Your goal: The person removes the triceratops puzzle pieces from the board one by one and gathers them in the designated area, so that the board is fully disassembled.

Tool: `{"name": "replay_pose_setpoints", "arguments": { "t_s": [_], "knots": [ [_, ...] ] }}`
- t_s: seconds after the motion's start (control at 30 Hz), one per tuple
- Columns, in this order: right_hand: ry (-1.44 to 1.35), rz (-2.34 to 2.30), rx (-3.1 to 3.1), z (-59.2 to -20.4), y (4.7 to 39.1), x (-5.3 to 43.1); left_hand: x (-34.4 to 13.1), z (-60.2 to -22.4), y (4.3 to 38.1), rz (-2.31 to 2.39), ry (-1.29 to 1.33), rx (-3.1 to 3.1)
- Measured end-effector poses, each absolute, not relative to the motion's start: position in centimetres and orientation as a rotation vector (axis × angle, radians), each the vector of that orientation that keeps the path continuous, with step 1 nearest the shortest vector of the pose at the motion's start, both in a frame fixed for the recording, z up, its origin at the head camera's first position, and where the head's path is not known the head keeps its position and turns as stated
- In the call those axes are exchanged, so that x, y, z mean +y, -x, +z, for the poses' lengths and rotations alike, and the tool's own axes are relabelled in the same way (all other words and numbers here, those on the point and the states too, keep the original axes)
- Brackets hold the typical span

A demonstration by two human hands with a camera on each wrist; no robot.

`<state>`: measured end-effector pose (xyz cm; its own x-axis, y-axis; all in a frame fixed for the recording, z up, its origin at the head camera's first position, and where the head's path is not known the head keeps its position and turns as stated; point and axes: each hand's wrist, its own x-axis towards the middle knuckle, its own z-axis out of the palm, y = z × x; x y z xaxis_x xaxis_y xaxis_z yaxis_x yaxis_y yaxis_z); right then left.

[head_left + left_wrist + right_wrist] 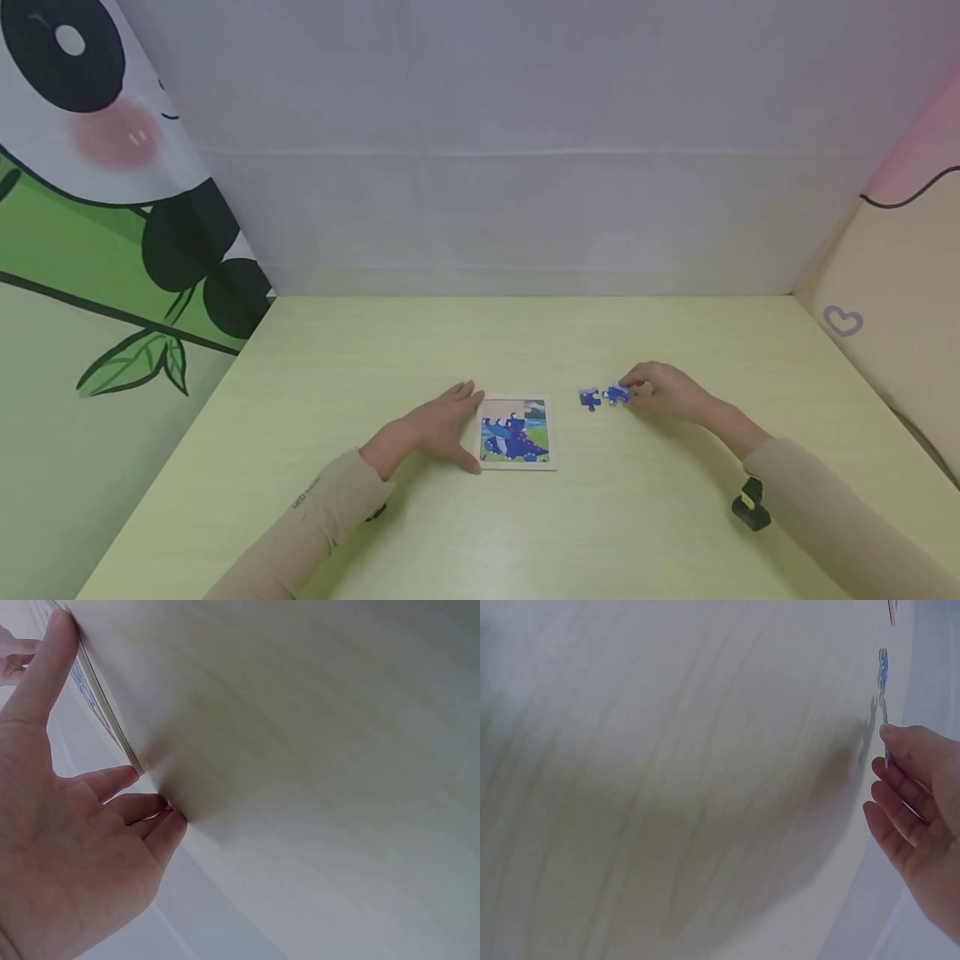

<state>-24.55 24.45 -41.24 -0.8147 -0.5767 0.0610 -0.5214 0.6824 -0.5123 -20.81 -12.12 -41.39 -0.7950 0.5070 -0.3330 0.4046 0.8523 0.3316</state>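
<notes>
My left hand [442, 423] lies at the left side of a square puzzle board [552, 433] with a pale frame and a blue dinosaur picture. Its thumb touches the near left corner and its index finger the far left corner, the fingers spread and fairly straight. To the right, my right hand [669, 392] pinches a blue puzzle piece [618, 394] between thumb and fingers; its edge shows in the right wrist view as a thin blue-grey piece [883, 671]. Whether a second piece overlaps it, I cannot tell. Another blue puzzle piece [589, 398] lies just left of it.
The board and pieces are on a pale wood-grain table [360, 350]. A plain light wall panel [525, 208] rises behind its far edge. Printed panels stand at the left [112, 250] and right [892, 275]. Both forearms come in from the near side.
</notes>
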Motion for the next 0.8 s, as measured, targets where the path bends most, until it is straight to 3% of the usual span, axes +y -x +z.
{"name": "replay_pose_setpoints", "arguments": {
  "t_s": [0.8],
  "knots": [
    [0.938,-0.82,2.727,-42.7,27.3,26.0,-11.4,-41.0,21.5,0.373,-0.656,2.618]
  ]
}}
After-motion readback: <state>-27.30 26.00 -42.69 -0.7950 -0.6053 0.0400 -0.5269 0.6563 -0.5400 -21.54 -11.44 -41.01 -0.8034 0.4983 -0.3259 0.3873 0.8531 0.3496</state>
